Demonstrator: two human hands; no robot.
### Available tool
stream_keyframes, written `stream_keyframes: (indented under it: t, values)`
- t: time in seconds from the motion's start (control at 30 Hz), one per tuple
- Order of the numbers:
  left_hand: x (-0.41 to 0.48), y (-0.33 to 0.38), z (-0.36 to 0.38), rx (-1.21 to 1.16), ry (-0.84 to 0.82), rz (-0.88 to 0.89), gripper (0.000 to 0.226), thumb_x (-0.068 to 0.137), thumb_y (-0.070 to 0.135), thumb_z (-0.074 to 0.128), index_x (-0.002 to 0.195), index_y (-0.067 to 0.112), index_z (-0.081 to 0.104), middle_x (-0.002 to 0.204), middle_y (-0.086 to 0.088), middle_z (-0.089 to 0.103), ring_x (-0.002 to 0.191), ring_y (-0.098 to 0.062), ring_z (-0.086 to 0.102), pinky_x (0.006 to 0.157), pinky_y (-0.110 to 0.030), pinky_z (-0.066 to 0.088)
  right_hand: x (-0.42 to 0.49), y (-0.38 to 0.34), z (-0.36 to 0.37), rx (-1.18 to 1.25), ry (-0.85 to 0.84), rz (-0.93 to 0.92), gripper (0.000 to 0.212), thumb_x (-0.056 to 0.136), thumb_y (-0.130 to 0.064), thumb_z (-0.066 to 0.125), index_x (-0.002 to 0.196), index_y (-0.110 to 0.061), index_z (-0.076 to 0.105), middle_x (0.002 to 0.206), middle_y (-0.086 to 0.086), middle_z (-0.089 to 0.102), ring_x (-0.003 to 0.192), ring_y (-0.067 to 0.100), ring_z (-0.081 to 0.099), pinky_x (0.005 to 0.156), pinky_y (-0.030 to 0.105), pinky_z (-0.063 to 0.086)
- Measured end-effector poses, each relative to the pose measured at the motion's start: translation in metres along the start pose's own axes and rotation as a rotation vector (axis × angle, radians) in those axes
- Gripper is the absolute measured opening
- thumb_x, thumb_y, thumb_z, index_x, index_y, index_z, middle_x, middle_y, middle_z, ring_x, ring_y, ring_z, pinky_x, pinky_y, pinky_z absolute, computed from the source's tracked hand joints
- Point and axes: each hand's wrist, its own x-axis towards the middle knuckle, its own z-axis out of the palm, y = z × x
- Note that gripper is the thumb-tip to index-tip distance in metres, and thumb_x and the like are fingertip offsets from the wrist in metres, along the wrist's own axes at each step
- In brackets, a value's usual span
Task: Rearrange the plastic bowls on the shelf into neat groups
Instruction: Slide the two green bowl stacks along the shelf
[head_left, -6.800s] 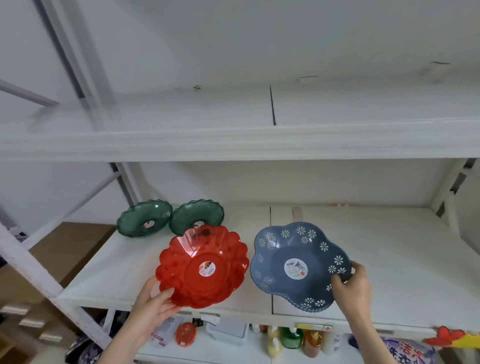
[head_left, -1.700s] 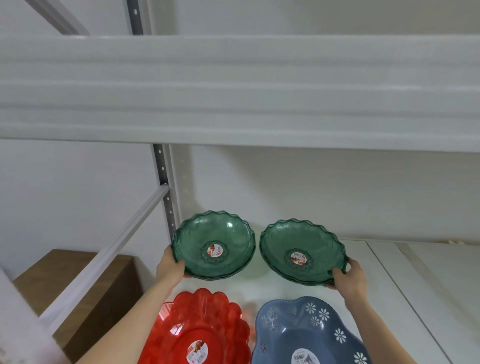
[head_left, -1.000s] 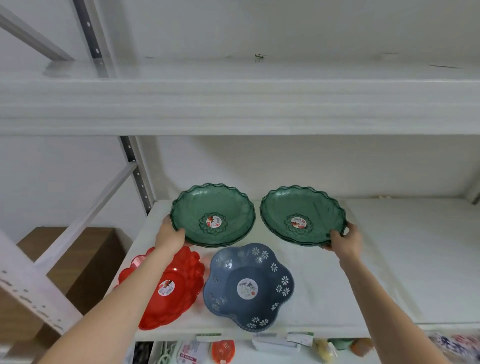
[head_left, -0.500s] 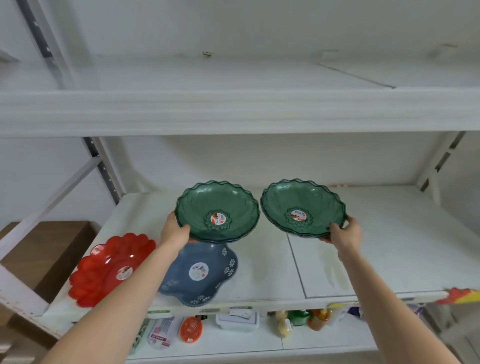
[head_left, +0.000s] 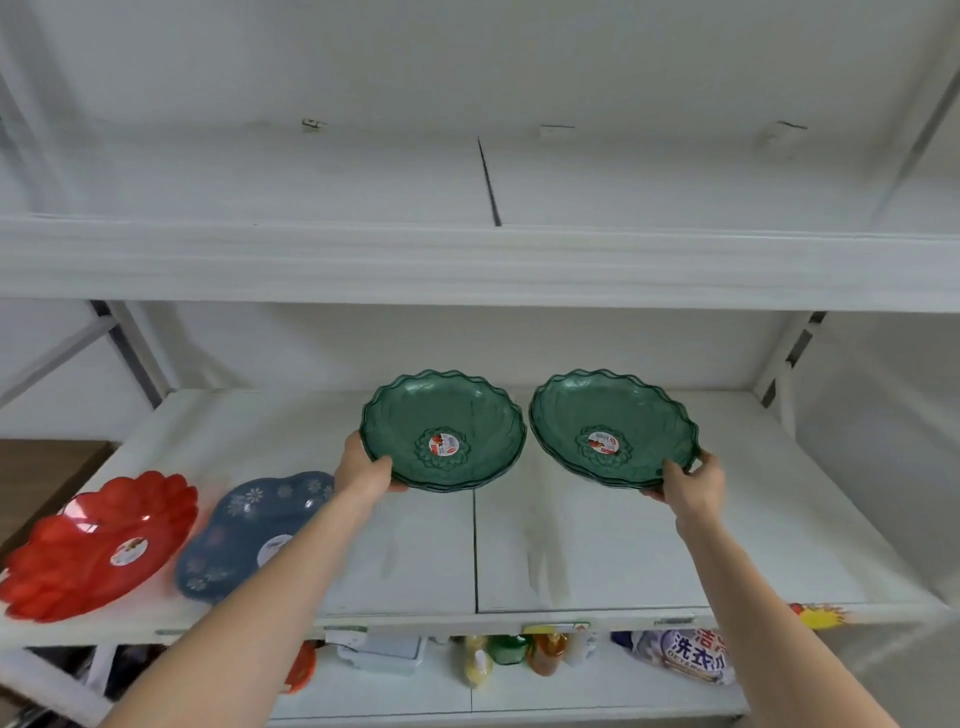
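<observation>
Two scalloped green plastic bowls are held tilted above the white shelf (head_left: 597, 551). My left hand (head_left: 363, 467) grips the left green bowl (head_left: 441, 415) at its lower left rim. My right hand (head_left: 691, 480) grips the right green bowl (head_left: 613, 410) at its lower right rim. Each looks like a stack of nested bowls. The two sit side by side, nearly touching, over the middle of the shelf. A red flower-shaped bowl (head_left: 93, 540) lies at the shelf's left front, and a blue flower-patterned bowl (head_left: 249, 525) lies beside it, partly hidden by my left forearm.
An upper white shelf (head_left: 467, 260) hangs overhead. Below the front edge, a lower shelf holds bottles (head_left: 540, 657), a white box (head_left: 382, 652) and a detergent bag (head_left: 685, 654). Shelf posts stand at the back left and back right. A brown surface (head_left: 47, 467) lies at the left.
Both hands have carried the green bowls rightward along the shelf, away from the red and blue bowls, which now sit far left. The view has swung right.
</observation>
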Motion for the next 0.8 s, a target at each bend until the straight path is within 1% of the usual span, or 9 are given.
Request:
stream_keyframes:
  t: [0.1, 0.2, 0.33, 0.43, 0.53, 0.6, 0.67, 0.7, 0.8]
  values:
    - [-0.009, 0.007, 0.032, 0.006, -0.021, 0.003, 0.059, 0.09, 0.0, 0.047, 0.143, 0.022, 0.032, 0.134, -0.011, 0.053, 0.069, -0.033, 0.071, 0.082, -0.046, 0.058, 0.019, 0.002, -0.025, 0.025, 0.021, 0.008, 0.053, 0.087, -0.001, 0.049, 0.138, -0.006, 0.037, 0.13, 0.022, 0.053, 0.077, 0.044, 0.066, 0.069, 0.043, 0.057]
    - [-0.016, 0.011, 0.069, -0.004, -0.026, 0.014, 0.059, 0.089, -0.001, 0.047, 0.142, 0.021, 0.032, 0.136, -0.012, 0.052, 0.069, -0.033, 0.071, 0.082, -0.047, 0.058, 0.042, 0.002, -0.053, 0.024, 0.05, 0.019, 0.051, 0.087, -0.003, 0.051, 0.137, -0.007, 0.038, 0.129, 0.021, 0.052, 0.077, 0.044, 0.067, 0.066, 0.039, 0.056]
    - [-0.026, 0.015, 0.125, -0.023, -0.016, -0.001, 0.059, 0.089, 0.003, 0.048, 0.142, 0.025, 0.032, 0.134, -0.012, 0.053, 0.067, -0.031, 0.072, 0.081, -0.045, 0.058, 0.086, 0.002, -0.09, -0.009, 0.056, 0.012, 0.051, 0.087, -0.005, 0.052, 0.136, -0.01, 0.039, 0.127, 0.019, 0.053, 0.062, 0.037, 0.067, 0.055, 0.036, 0.058]
    - [-0.035, 0.014, 0.171, -0.046, 0.014, -0.008, 0.061, 0.09, 0.004, 0.048, 0.144, 0.025, 0.031, 0.136, -0.012, 0.051, 0.066, -0.031, 0.071, 0.081, -0.044, 0.058, 0.123, 0.0, -0.118, -0.042, 0.034, 0.018, 0.052, 0.088, -0.005, 0.051, 0.137, -0.011, 0.038, 0.128, 0.02, 0.053, 0.057, 0.033, 0.067, 0.061, 0.038, 0.058]
    - [-0.042, 0.012, 0.216, -0.089, 0.043, -0.029, 0.061, 0.089, 0.003, 0.049, 0.144, 0.024, 0.031, 0.138, -0.011, 0.05, 0.068, -0.029, 0.071, 0.084, -0.046, 0.057, 0.16, -0.003, -0.144, -0.085, 0.01, -0.008, 0.051, 0.088, -0.005, 0.051, 0.138, -0.011, 0.038, 0.129, 0.021, 0.053, 0.055, 0.033, 0.066, 0.051, 0.036, 0.058]
    - [-0.046, 0.009, 0.243, -0.116, 0.064, -0.037, 0.06, 0.09, 0.003, 0.049, 0.144, 0.023, 0.031, 0.138, -0.011, 0.051, 0.068, -0.027, 0.071, 0.082, -0.043, 0.058, 0.183, -0.002, -0.156, -0.099, -0.002, -0.019, 0.051, 0.089, -0.003, 0.05, 0.137, -0.01, 0.037, 0.131, 0.022, 0.052, 0.053, 0.031, 0.066, 0.045, 0.029, 0.055]
    - [-0.046, 0.005, 0.264, -0.129, 0.081, -0.045, 0.061, 0.09, 0.003, 0.049, 0.144, 0.023, 0.031, 0.137, -0.011, 0.051, 0.068, -0.027, 0.07, 0.083, -0.045, 0.058, 0.205, 0.004, -0.164, -0.088, -0.013, -0.022, 0.05, 0.089, -0.001, 0.05, 0.137, -0.007, 0.036, 0.131, 0.024, 0.051, 0.046, 0.021, 0.067, 0.034, 0.02, 0.048]
    - [-0.045, 0.004, 0.273, -0.134, 0.087, -0.051, 0.061, 0.09, 0.003, 0.049, 0.145, 0.023, 0.03, 0.137, -0.012, 0.051, 0.068, -0.028, 0.07, 0.085, -0.046, 0.057, 0.214, 0.007, -0.166, -0.076, -0.019, -0.019, 0.049, 0.09, 0.0, 0.049, 0.137, -0.006, 0.036, 0.13, 0.025, 0.051, 0.045, 0.019, 0.067, 0.032, 0.018, 0.045]
    - [-0.035, -0.003, 0.298, -0.118, 0.108, -0.062, 0.062, 0.091, 0.004, 0.049, 0.145, 0.024, 0.029, 0.137, -0.014, 0.052, 0.069, -0.03, 0.071, 0.085, -0.045, 0.057, 0.241, 0.02, -0.171, -0.082, -0.03, -0.021, 0.049, 0.089, 0.0, 0.049, 0.136, -0.005, 0.037, 0.127, 0.027, 0.054, 0.041, 0.018, 0.065, 0.031, 0.016, 0.043]
